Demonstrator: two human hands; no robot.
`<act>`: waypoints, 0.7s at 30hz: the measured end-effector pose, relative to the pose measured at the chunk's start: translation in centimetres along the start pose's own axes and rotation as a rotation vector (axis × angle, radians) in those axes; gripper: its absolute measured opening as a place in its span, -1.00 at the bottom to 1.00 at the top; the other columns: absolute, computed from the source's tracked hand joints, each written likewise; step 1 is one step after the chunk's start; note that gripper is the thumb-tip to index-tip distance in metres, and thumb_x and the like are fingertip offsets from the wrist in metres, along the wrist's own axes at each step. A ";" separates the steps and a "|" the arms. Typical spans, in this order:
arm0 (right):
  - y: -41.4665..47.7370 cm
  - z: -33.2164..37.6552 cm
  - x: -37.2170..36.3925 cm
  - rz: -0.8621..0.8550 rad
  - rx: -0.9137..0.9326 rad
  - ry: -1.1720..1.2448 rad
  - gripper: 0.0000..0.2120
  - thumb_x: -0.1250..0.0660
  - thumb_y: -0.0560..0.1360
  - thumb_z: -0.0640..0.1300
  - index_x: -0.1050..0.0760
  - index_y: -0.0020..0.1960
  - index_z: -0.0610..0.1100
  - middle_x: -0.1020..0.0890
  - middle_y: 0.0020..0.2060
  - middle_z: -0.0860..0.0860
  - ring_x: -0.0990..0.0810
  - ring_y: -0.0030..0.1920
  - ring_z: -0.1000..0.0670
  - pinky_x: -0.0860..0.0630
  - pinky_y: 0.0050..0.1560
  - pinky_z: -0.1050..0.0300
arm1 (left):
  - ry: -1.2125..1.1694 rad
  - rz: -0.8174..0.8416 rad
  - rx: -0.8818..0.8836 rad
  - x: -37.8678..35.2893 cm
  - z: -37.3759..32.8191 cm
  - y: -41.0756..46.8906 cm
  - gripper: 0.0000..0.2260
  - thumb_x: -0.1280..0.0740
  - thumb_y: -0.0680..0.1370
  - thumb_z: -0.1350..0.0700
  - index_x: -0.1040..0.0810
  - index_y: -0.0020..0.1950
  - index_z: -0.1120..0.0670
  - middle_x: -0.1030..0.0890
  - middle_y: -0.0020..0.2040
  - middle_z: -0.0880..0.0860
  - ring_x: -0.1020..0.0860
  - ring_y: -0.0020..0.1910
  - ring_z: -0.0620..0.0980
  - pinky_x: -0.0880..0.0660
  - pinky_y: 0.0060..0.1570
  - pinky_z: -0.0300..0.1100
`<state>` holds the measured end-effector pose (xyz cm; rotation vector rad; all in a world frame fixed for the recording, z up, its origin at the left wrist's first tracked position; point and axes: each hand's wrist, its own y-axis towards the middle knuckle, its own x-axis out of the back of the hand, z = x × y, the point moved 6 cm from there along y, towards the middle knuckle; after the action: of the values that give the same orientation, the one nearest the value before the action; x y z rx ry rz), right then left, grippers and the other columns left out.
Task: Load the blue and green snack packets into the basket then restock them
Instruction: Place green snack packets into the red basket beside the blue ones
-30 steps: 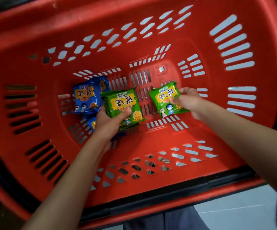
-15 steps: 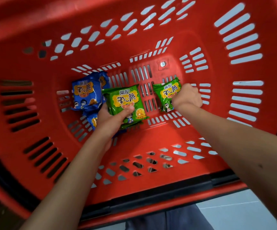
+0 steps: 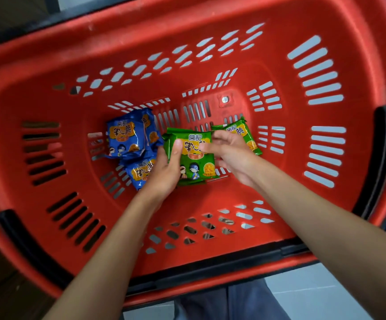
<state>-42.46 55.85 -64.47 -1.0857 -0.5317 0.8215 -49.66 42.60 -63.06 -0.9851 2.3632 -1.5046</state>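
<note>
The red basket (image 3: 210,31) fills the view. On its floor lie three blue snack packets (image 3: 123,139), bunched at the left. My left hand (image 3: 164,174) grips a green snack packet (image 3: 194,165) at the middle, thumb on its face and fingers underneath. My right hand (image 3: 229,153) pinches that same packet's upper right corner, with the thumb lying on the print. A second green packet (image 3: 245,135) lies just behind my right hand, partly covered by it.
Black handles (image 3: 383,162) are folded down along the basket's rim on the right and left sides. The basket walls are slotted all round. Pale floor tiles (image 3: 314,296) and grey trousers (image 3: 229,303) show below the near rim.
My right hand let go of the right green packet and moved left onto the middle one. My left hand kept its grip on the middle packet. The camera drew back.
</note>
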 end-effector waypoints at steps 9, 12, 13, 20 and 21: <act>1.5 0.6 4.4 -0.139 0.013 0.011 -0.65 -0.47 0.36 -0.29 -0.44 0.07 -0.11 -0.66 -0.08 -0.03 -0.64 -0.19 0.03 -0.56 -0.17 0.15 | -0.056 -0.137 0.113 1.0 2.2 0.2 -0.56 -0.11 0.65 0.01 -0.18 0.51 0.10 -0.33 0.46 0.06 -0.32 0.42 0.05 -0.24 0.42 0.04; 2.4 1.4 6.7 -0.266 0.076 -0.067 -0.68 -0.49 0.34 -0.31 -0.49 0.02 -0.11 -0.64 -0.20 0.05 -0.63 -0.25 0.10 -0.55 -0.28 0.24 | -0.142 -0.145 0.123 1.0 2.5 0.0 -0.69 -0.12 0.65 0.06 -0.32 0.37 0.12 -0.46 0.35 0.10 -0.45 0.30 0.06 -0.38 0.31 0.08; 2.7 1.6 7.4 -0.307 0.089 -0.134 -0.61 -0.50 0.33 -0.30 -0.50 0.12 -0.15 -0.61 -0.11 0.01 -0.62 -0.14 0.06 -0.56 -0.13 0.19 | -0.170 -0.152 0.137 1.1 2.6 0.0 -0.67 -0.13 0.65 0.06 -0.32 0.38 0.13 -0.46 0.36 0.10 -0.46 0.30 0.07 -0.39 0.31 0.09; 4.1 1.4 9.5 -0.509 0.079 -0.542 -0.60 -0.44 0.37 -0.30 -0.53 0.19 -0.11 -0.62 0.08 -0.05 -0.55 0.16 -0.04 -0.44 0.26 0.11 | -0.239 -0.167 0.131 1.2 2.7 -0.2 -0.68 -0.12 0.65 0.07 -0.34 0.39 0.11 -0.50 0.30 0.08 -0.52 0.23 0.06 -0.51 0.10 -0.07; 4.1 1.4 9.4 -0.547 0.081 -0.585 -0.61 -0.39 0.38 -0.31 -0.53 0.19 -0.10 -0.62 0.09 -0.07 -0.56 0.15 -0.05 -0.45 0.24 0.14 | -0.240 -0.166 0.131 1.2 2.7 -0.2 -0.66 -0.12 0.65 0.06 -0.32 0.41 0.11 -0.48 0.33 0.08 -0.49 0.27 0.06 -0.50 0.15 -0.05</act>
<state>-39.13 65.11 -67.82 -0.5619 -1.2141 0.6544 -49.23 39.85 -63.93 -1.2756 2.0363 -1.4793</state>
